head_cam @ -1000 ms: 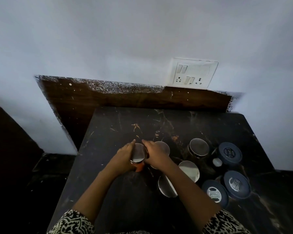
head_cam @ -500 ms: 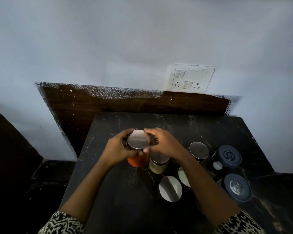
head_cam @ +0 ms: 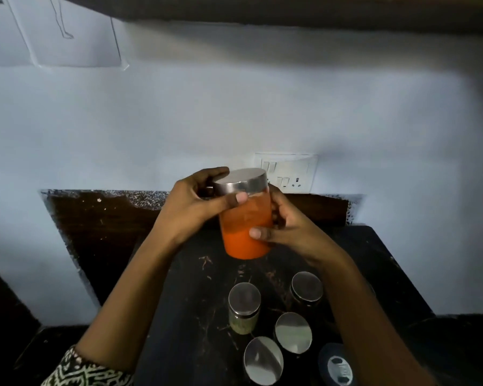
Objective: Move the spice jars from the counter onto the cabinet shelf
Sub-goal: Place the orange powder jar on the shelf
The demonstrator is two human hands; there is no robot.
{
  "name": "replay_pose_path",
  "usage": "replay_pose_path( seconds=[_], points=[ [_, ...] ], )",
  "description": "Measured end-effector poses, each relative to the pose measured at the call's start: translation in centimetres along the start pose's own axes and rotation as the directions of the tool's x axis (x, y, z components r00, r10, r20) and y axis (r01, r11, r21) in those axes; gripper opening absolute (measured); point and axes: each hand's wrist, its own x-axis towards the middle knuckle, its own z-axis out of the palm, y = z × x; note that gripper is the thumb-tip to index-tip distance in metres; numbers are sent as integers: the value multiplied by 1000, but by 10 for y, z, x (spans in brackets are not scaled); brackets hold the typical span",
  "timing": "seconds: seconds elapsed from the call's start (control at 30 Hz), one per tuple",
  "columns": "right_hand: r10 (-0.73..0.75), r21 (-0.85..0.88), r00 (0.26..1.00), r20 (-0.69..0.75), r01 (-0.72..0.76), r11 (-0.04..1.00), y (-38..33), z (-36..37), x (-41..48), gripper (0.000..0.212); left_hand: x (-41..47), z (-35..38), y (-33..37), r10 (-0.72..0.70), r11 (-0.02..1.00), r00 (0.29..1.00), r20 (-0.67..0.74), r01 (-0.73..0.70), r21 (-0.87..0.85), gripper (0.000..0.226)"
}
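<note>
Dark marble counter point(head_cam: 190, 302) | left hand point(head_cam: 190, 207) and right hand point(head_cam: 293, 229) clasp steel-lidded jar of orange powder point(head_cam: 244, 240) above it | jar of greenish spice point(head_cam: 244, 309) stands below, lidded

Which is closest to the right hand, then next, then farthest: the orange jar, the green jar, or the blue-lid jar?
1. Orange jar: the right hand holds it, above the counter.
2. Green jar: standing on the counter, below the hand.
3. Blue-lid jar: at the picture's bottom edge, right side.

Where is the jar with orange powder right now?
In the head view, the orange jar is held above the counter at centre, between the left hand and right hand.
</note>
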Motion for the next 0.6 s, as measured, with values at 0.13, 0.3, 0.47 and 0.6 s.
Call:
replay_pose_path(
  seconds=[0.13, 0.3, 0.47, 0.6],
  points=[
    [-94, 57, 980, -177, 105, 993, -8, -16, -5, 70, 9, 25, 23, 8, 997, 1000, -25, -10, -78, 81],
    [-162, -25, 924, -347, 163, 986, -17, -37, -14, 90, -2, 61, 36, -17, 1000, 996, 84, 18, -9, 101],
    [-289, -294, 855, -431, 170, 941, -27, -59, -32, 93, 0, 97, 49, -115, 986, 993, 21, 116, -115, 79],
    [-228, -240, 918, -324, 153, 958, -35, -90, -54, 94, 2, 120, 67, -157, 951, 987, 23, 157, -265, 64]
  ],
)
